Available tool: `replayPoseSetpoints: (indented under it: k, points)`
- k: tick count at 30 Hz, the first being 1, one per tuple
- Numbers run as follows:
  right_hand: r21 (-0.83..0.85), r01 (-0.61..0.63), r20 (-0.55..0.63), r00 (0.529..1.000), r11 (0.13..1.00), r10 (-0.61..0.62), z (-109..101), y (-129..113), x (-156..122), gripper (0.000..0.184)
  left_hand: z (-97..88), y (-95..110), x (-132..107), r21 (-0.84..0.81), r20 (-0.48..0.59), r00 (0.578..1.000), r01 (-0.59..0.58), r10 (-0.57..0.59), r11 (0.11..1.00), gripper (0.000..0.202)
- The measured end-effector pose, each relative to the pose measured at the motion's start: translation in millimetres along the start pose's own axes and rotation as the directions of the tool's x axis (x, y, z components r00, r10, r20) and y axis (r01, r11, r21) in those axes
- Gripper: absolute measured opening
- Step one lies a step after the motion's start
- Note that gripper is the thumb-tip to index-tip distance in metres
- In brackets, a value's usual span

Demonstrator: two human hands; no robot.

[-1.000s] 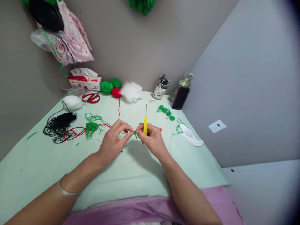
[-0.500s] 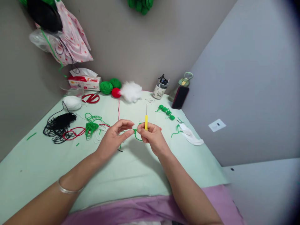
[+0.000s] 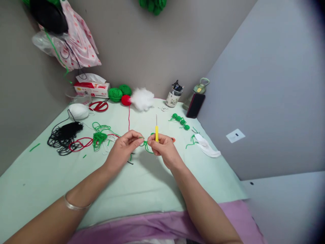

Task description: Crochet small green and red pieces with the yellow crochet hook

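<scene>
Over the middle of the table, my left hand (image 3: 126,145) pinches green yarn (image 3: 145,143) between thumb and fingertips. Close by on its right, my right hand (image 3: 164,148) is closed around a crochet hook (image 3: 156,133) with a yellow handle, its metal tip pointing up and away from me. The thumb and forefinger of that hand also pinch the green yarn, which spans the small gap between both hands and hangs in a loop below. Something orange-red (image 3: 173,139) shows behind my right hand, mostly hidden.
Black yarn (image 3: 67,132), a green yarn tangle (image 3: 99,137) and red scissors (image 3: 99,106) lie left. At the back are a tissue box (image 3: 92,89), a red ball (image 3: 126,100) and white stuffing (image 3: 142,99). Right are green crocheted balls (image 3: 180,120) and a phone (image 3: 195,105).
My left fingers, spread apart before, have closed on the green yarn. My right hand has shifted slightly left with the hook, and more yarn shows between the hands.
</scene>
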State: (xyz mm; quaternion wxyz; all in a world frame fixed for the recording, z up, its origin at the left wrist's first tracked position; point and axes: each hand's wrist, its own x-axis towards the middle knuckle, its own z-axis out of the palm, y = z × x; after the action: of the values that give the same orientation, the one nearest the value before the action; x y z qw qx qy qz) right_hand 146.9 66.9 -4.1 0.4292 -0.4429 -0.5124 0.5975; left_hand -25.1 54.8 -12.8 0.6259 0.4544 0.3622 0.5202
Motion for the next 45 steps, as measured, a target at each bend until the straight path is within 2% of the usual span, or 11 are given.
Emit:
replayPoseSetpoints:
  k: [5,10,17,21,24,28,30,34,37,42,45]
  points:
    - [0.006,-0.002,0.011,1.0,1.0,0.002,1.2,0.7,-0.2,0.011,-3.3,2.6,4.1,-0.18,0.092,0.99,0.118,-0.102,0.977,0.018]
    - [0.036,-0.017,0.025,1.0,0.999,0.016,1.6,-1.3,-2.2,0.011,-5.0,7.5,3.5,-0.227,0.153,0.98,0.163,-0.131,0.96,0.022]
    - [0.039,-0.036,0.029,0.999,0.999,0.035,3.2,-4.3,-3.8,0.01,-7.8,9.8,0.8,-0.084,0.209,0.971,0.139,-0.119,0.987,0.018]
    - [0.04,-0.026,0.018,1.0,0.999,0.025,2.6,-3.4,-3.1,0.01,-12.8,12.8,1.6,0.127,0.24,0.967,0.053,-0.082,0.99,0.011]
    - [0.036,-0.029,0.037,0.999,0.999,0.028,2.9,-1.0,-2.1,0.009,-12.6,12.3,2.3,0.246,0.158,0.987,-0.017,-0.023,0.969,0.014]
    - [0.038,-0.043,0.077,0.996,0.998,0.04,4.1,2.5,-1.2,0.006,-5.8,5.8,2.5,0.209,-0.027,0.999,-0.025,0.032,0.977,0.009]
    - [0.041,-0.046,0.083,0.996,0.998,0.042,4.5,2.9,-1.4,0.006,-2.0,3.1,1.9,0.15,-0.039,0.999,0.006,0.0,0.989,0.009]
    - [0.043,-0.045,0.08,0.996,0.998,0.042,4.5,0.7,-2.5,0.008,0.8,2.4,0.0,0.018,0.0,0.995,0.098,-0.098,0.995,0.025]
    - [0.06,-0.037,0.039,0.999,0.998,0.034,3.0,-2.2,-2.8,0.011,-3.3,3.9,0.8,-0.034,0.018,0.991,0.129,-0.129,0.991,0.014]
    - [0.086,0.007,-0.026,1.0,0.996,-0.005,-0.3,-6.3,-3.4,0.011,-12.4,6.0,3.6,-0.074,-0.104,0.994,0.034,-0.042,0.997,0.011]
    - [0.087,0.01,-0.031,1.0,0.996,-0.007,-0.7,-7.3,-4.1,0.012,-12.4,6.3,1.6,0.023,-0.123,0.992,-0.013,0.016,1.0,0.003]
